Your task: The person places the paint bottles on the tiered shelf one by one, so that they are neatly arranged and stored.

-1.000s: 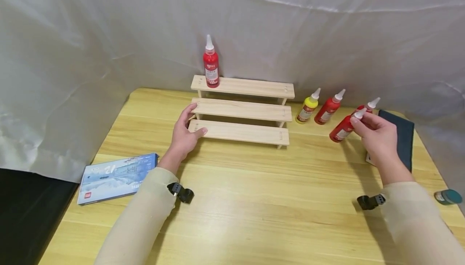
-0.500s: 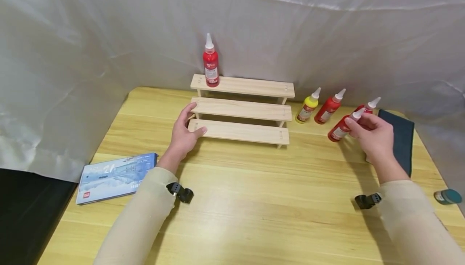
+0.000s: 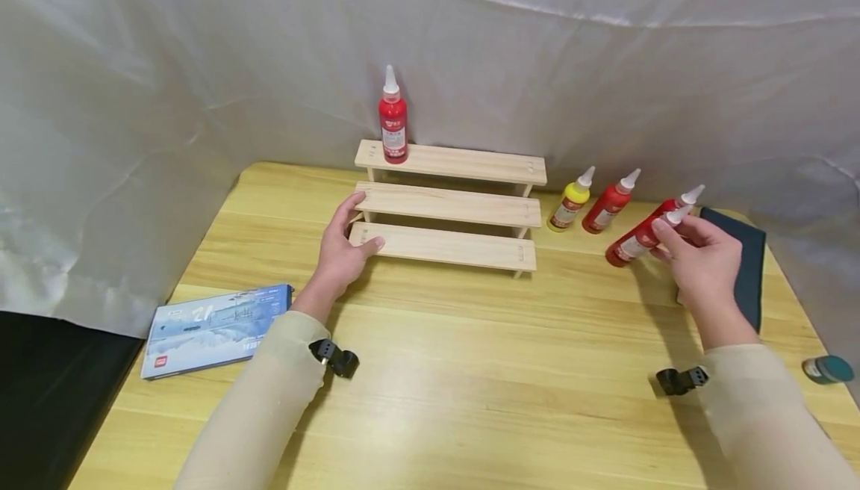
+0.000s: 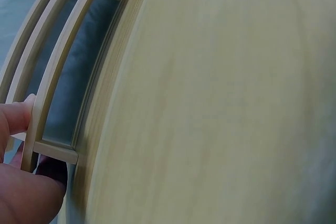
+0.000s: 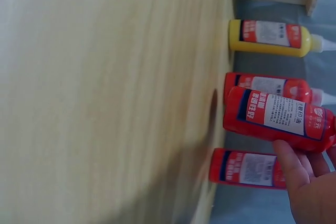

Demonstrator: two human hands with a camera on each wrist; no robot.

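Observation:
My left hand [image 3: 339, 255] grips the left end of a three-tier wooden stand [image 3: 450, 202], thumb on the lowest shelf. In the left wrist view, thumb and fingers [image 4: 18, 116] lie on either side of its slat. My right hand [image 3: 705, 262] holds a red squeeze bottle [image 3: 634, 246] near its white nozzle; whether its base touches the table I cannot tell. Behind it stands another red bottle [image 5: 252, 169], partly hidden. A second red bottle [image 3: 607, 208] and a yellow bottle [image 3: 568, 206] stand to the left. One red bottle [image 3: 393, 130] is upright on the top shelf's left end.
A blue printed box [image 3: 215, 329] lies on the wooden table [image 3: 470, 400] at left. Behind my right hand is a dark flat object [image 3: 746, 273]. A small teal-lidded jar [image 3: 828, 369] lies near the right edge. A grey curtain [image 3: 470, 49] hangs behind the table.
The right hand and its red bottle shift slightly left, then a little down and right, now overlapping the red bottle behind more. The left hand and stand keep their places.

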